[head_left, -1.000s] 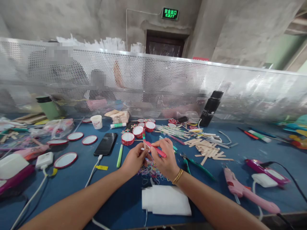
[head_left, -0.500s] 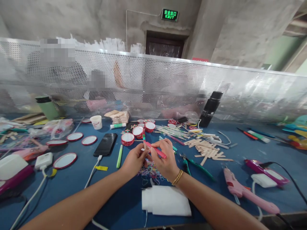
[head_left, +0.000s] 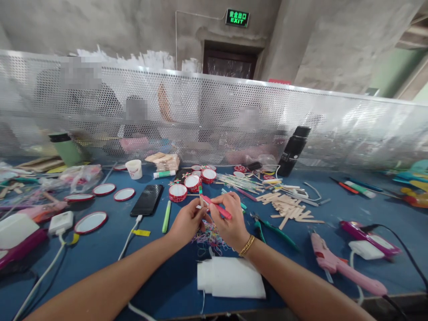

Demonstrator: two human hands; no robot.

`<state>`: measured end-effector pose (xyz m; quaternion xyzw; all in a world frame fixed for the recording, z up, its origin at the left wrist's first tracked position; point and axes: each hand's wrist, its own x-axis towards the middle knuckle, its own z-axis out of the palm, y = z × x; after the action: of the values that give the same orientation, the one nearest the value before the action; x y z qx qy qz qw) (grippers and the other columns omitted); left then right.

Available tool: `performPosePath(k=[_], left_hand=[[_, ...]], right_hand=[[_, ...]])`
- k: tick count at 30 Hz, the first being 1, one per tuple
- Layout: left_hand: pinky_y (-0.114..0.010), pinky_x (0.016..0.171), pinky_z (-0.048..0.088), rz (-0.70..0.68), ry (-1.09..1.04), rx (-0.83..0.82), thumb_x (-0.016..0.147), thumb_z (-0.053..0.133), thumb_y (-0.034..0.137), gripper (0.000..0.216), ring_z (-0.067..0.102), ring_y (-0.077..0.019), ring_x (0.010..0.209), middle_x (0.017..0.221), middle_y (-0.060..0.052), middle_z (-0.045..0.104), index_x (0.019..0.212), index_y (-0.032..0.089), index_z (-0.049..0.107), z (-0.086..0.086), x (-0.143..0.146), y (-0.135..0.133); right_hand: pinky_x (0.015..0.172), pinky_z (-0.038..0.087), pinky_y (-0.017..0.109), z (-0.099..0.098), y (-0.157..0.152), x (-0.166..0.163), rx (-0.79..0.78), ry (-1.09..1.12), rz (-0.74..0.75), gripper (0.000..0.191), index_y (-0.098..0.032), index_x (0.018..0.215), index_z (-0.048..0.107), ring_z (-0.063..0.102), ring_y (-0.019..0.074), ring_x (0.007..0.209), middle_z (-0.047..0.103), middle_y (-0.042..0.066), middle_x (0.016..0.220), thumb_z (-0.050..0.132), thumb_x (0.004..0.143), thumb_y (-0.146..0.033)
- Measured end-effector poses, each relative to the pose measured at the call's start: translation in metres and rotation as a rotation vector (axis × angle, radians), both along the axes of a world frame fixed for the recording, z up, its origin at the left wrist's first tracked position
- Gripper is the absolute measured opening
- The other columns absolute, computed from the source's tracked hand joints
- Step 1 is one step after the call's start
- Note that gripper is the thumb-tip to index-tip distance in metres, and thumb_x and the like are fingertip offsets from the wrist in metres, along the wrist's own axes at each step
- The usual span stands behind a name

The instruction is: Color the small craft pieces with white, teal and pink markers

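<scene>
Between the fingertips of my left hand (head_left: 186, 224) a small wooden craft stick (head_left: 201, 194) stands upright, its upper end coloured green and white. My right hand (head_left: 233, 223) pinches a pink marker pen (head_left: 220, 211), its tip against or very close to the stick. Beneath both hands lies a tangle of thin coloured bands (head_left: 211, 237). A folded white cloth (head_left: 232, 278) rests nearer to me. Just left of my left hand is a light green marker (head_left: 166, 217). Green-handled pliers (head_left: 281, 236) lie right of my right hand.
Red-rimmed round tins (head_left: 178, 192) and a black phone (head_left: 147, 200) sit beyond my left hand. Loose craft sticks (head_left: 290, 207) lie right of centre. A pink glue gun (head_left: 344, 267) is at right. A perforated metal screen (head_left: 187, 116) closes off the back, with people behind it.
My hands keep nearly the same place and hold. The view has shifted very slightly; the stick and the pink marker pen have barely moved.
</scene>
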<state>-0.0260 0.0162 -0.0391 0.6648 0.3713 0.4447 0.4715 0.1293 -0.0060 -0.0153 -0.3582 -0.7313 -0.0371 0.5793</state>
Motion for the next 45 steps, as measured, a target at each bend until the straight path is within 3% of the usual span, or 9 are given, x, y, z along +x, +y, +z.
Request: performPosePath(k=[8, 22, 34, 45], left_hand=[[-0.022, 0.043, 0.039, 0.018, 0.013, 0.01, 0.091, 0.054, 0.048, 0.028, 0.057, -0.0106, 0.043, 0.07, 0.001, 0.068, 0.097, 0.02, 0.054, 0.0025, -0.0008, -0.0007], [-0.021, 0.044, 0.039, 0.01, 0.019, 0.008, 0.092, 0.053, 0.049, 0.029, 0.056, -0.0097, 0.043, 0.07, 0.001, 0.067, 0.093, 0.02, 0.053, 0.0029, 0.0007, -0.0035], [-0.022, 0.043, 0.039, 0.028, 0.009, -0.005, 0.09, 0.055, 0.05, 0.029, 0.056, -0.0112, 0.042, 0.069, 0.0, 0.07, 0.095, 0.022, 0.054, 0.001, -0.0003, -0.0005], [-0.022, 0.041, 0.039, 0.07, -0.109, -0.083, 0.086, 0.059, 0.05, 0.031, 0.056, -0.012, 0.042, 0.064, 0.001, 0.068, 0.093, 0.021, 0.052, 0.0009, 0.0032, -0.0012]], right_hand=[[0.087, 0.039, 0.04, 0.0017, 0.0001, 0.0014, 0.001, 0.009, -0.071, 0.008, -0.022, 0.085, 0.057, 0.059, 0.0182, 0.077, 0.066, 0.0, 0.079, 0.053, 0.092, -0.022], [0.09, 0.038, 0.041, 0.0017, -0.0012, 0.0004, -0.004, 0.002, 0.0, 0.006, -0.022, 0.088, 0.058, 0.059, 0.0163, 0.076, 0.066, -0.001, 0.081, 0.054, 0.092, -0.021], [0.088, 0.038, 0.041, 0.0032, 0.0, 0.0012, -0.026, 0.022, -0.075, 0.009, -0.023, 0.083, 0.057, 0.059, 0.0181, 0.077, 0.066, 0.0, 0.077, 0.053, 0.09, -0.021], [0.088, 0.039, 0.041, 0.0031, -0.0008, 0.0015, -0.027, 0.02, -0.077, 0.008, -0.023, 0.083, 0.058, 0.059, 0.0183, 0.075, 0.066, -0.001, 0.077, 0.054, 0.09, -0.02]])
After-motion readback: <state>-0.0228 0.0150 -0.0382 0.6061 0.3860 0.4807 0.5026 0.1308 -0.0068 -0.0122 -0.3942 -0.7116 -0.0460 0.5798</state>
